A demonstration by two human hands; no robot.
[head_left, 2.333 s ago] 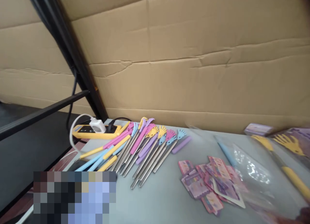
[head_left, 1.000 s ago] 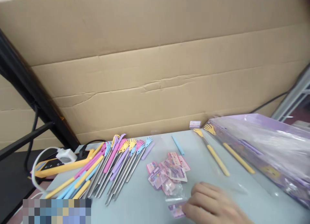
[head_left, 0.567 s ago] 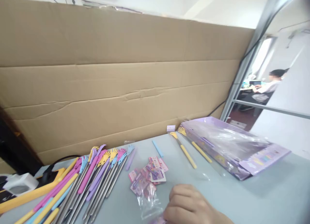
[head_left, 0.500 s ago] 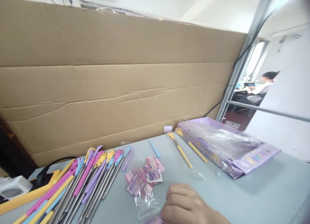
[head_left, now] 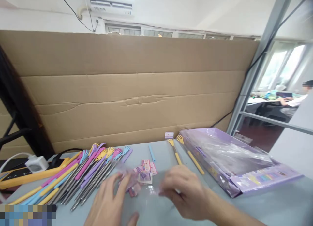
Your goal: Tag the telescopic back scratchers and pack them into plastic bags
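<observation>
My left hand (head_left: 110, 200) reaches in from the bottom with fingers spread, its fingertips at a blurred clear plastic bag (head_left: 143, 190). My right hand (head_left: 186, 193) has its fingers pinched on the right edge of that bag. Small pink and purple cards (head_left: 145, 169) lie in a heap just beyond the bag. To the left, several hand-shaped back scratchers (head_left: 95, 169) with coloured handles and metal shafts lie fanned out on the grey table (head_left: 281, 203).
A purple box (head_left: 234, 160) under clear wrap lies at the right, with two yellow scratchers (head_left: 188, 152) beside it. A yellow power strip (head_left: 24, 177) with a white plug sits far left. A cardboard wall (head_left: 137, 92) backs the table. A person sits at a distant desk, right.
The view has tilted up and swung right. My left hand has come into view, and my right hand has lifted the bag's edge near the cards.
</observation>
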